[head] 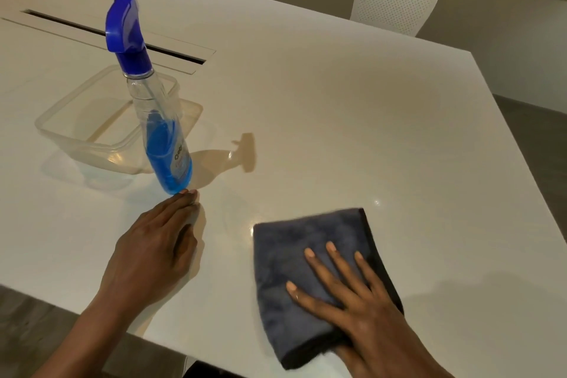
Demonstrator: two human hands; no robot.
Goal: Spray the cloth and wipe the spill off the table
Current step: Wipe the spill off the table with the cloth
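The folded grey cloth [319,279] lies flat at five o'clock on the glossy white table [337,101], the right hand [362,307] pressed on it, palm down and fingers spread. At nine o'clock of the cloth the left hand [153,255] rests flat on the table holding nothing, fingertips just beside the upright spray bottle [159,120]. A clear plastic container [92,129] sits behind the bottle, with white chairs [395,0] at twelve o'clock.

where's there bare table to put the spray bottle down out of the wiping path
Widest bare patch: the table beyond the grey cloth, toward the white chair. A narrow strip lies between the left hand and the cloth. Crowded on the left: spray bottle stands against the clear container, with the slot behind.
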